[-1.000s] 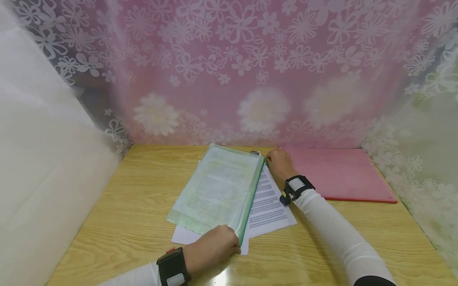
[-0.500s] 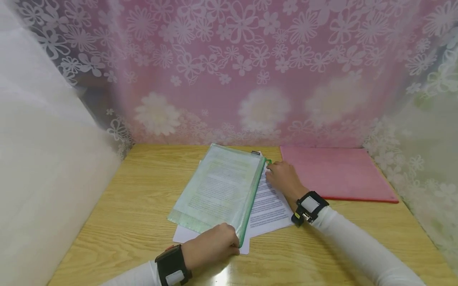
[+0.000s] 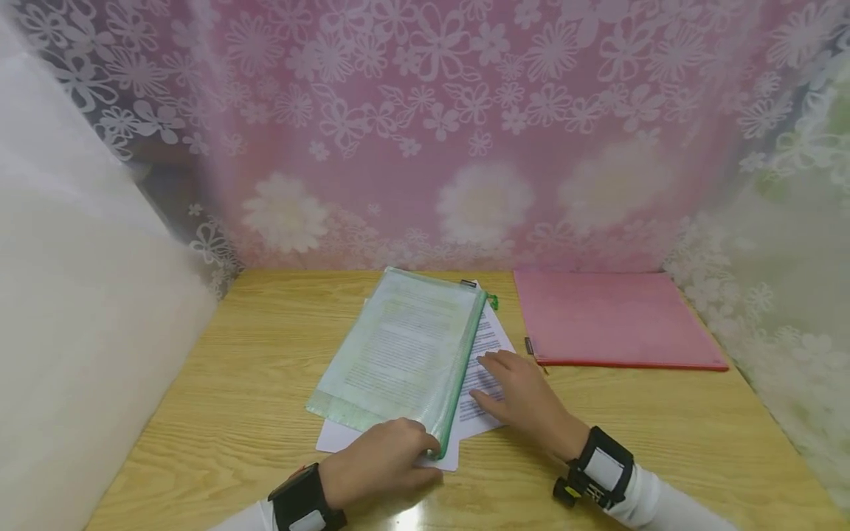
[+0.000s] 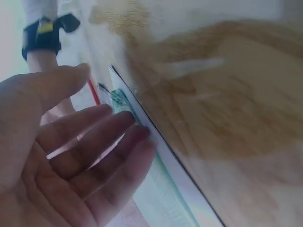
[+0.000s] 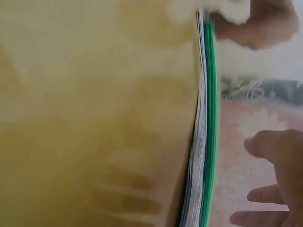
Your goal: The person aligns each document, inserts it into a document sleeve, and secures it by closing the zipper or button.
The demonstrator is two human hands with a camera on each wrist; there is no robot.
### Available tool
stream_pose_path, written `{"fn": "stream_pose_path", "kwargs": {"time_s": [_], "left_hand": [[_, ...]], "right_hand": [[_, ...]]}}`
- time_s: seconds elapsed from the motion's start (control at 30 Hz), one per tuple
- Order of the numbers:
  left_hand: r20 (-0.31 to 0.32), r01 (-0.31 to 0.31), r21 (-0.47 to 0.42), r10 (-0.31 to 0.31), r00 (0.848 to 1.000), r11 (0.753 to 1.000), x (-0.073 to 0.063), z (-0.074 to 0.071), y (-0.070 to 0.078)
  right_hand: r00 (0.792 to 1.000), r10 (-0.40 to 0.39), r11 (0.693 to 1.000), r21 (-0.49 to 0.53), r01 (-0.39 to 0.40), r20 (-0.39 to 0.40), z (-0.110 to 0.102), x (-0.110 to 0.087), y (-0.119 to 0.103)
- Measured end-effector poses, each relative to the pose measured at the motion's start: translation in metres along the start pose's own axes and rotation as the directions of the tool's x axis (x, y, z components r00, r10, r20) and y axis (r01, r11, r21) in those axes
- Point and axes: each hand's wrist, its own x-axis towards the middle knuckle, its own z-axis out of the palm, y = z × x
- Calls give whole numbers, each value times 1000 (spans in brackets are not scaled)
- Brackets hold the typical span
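A translucent green zip folder (image 3: 398,346) with printed paper inside lies on a stack of printed sheets (image 3: 478,413). At its near right corner is my left hand (image 3: 381,461), fingers resting on the corner and thumb spread away. The left wrist view shows that left hand (image 4: 90,156) with fingers together and a gap to the thumb. My right hand (image 3: 531,402) hovers over the sheets right of the folder, fingers loosely extended, holding nothing. In the right wrist view, the right hand (image 5: 279,175) is apart from the folder's green zip edge (image 5: 209,118).
A pink zip folder (image 3: 617,317) lies at the back right of the wooden table (image 3: 246,369). A green zip pull (image 3: 493,301) sticks out at the green folder's far corner, near a black clip (image 3: 468,283) on the sheets. A floral curtain (image 3: 398,147) hangs behind.
My right hand has let go of the zip pull at the far corner and come back toward me, opening. My left thumb has moved away from the folder's near corner.
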Motion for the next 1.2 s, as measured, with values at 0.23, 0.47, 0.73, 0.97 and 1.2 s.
{"fn": "stream_pose_path", "kwargs": {"time_s": [0.23, 0.47, 0.73, 0.97, 1.2], "left_hand": [[-117, 77, 119, -63, 991, 990, -15, -4, -2], [-139, 235, 142, -216, 966, 961, -27, -2, -9], [-175, 441, 113, -419, 891, 890, -50, 1, -25], [-208, 562, 98, -535, 819, 821, -65, -11, -52], [-228, 646, 73, -618, 752, 759, -72, -47, -79]], "right_hand": [[992, 71, 997, 29, -74, 107, -6, -21, -29], [980, 107, 994, -56, -98, 168, -7, -39, -47], [963, 150, 986, -103, -130, 222, -20, -51, -47], [943, 257, 966, -94, -243, 209, -38, -54, -37], [910, 382, 911, 102, -401, 161, -42, -51, -39]]}}
